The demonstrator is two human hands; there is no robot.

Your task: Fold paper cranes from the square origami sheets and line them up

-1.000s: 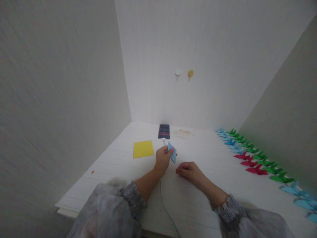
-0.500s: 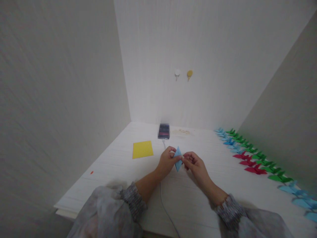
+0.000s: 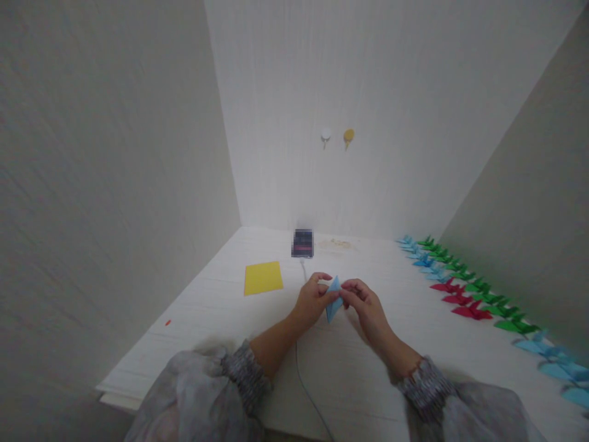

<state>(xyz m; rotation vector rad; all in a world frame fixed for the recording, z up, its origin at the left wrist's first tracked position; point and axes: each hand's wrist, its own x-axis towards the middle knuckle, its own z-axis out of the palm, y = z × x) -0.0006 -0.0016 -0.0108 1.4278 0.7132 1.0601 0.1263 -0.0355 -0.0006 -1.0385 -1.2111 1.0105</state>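
Note:
A light-blue folded origami paper, shaped like a narrow diamond, is held up over the middle of the table. My left hand grips its left side, with the thumb lying across the front and the fingers behind. At its right edge, my right hand pinches the paper between thumb and forefinger. The fingertips cover part of the paper, so the fold under them is hidden.
A yellow paper stack lies left of my hands. Behind stands a phone-like device with a white cable running toward me. Rows of green paper cranes, red cranes and blue cranes line the right side. Walls enclose the table.
The blue paper has tilted, its top leaning to the right. My right hand's fingertips have come in closer onto its right edge. The view has shifted slightly.

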